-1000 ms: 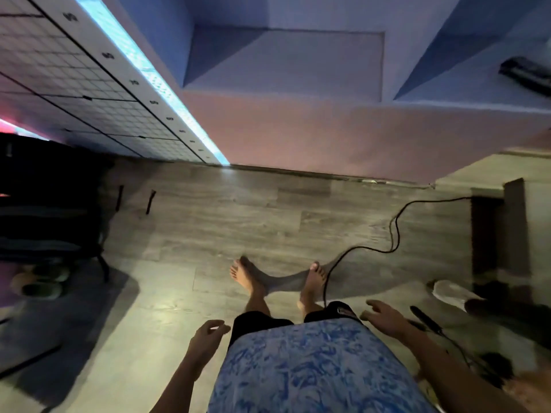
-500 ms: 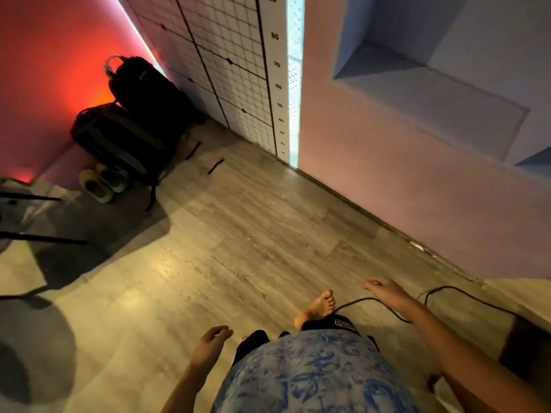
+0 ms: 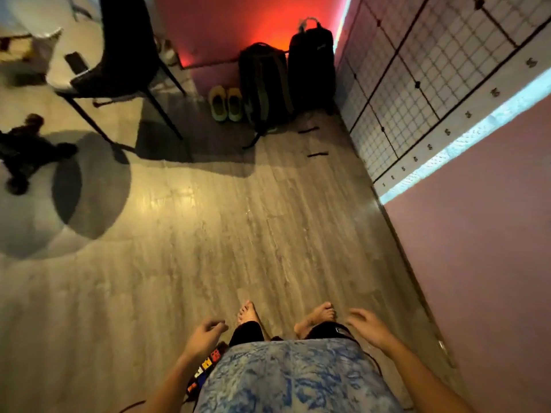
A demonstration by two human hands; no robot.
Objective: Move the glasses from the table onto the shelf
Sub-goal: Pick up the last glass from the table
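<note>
My left hand [image 3: 205, 338] hangs low at my left side, fingers loosely curled, holding nothing. My right hand [image 3: 368, 326] hangs at my right side, fingers apart and empty. Both hover above the wooden floor near my bare feet. A pale round table [image 3: 56, 67] shows at the top left edge, blurred, with a dark flat object [image 3: 76, 62] on it. No glasses can be made out. The shelf is out of view.
A black chair [image 3: 125, 55] stands by the table. Two dark backpacks [image 3: 286, 76] and a pair of yellow-green shoes [image 3: 225, 102] sit against the red-lit far wall. A gridded panel [image 3: 423, 84] and pink wall [image 3: 492, 234] run along the right. A dark object [image 3: 26, 153] lies at left.
The view has swung left, away from the recessed wall shelf; the backpacks, chair and table have come into sight. Both hands stay low and empty beside my body.
</note>
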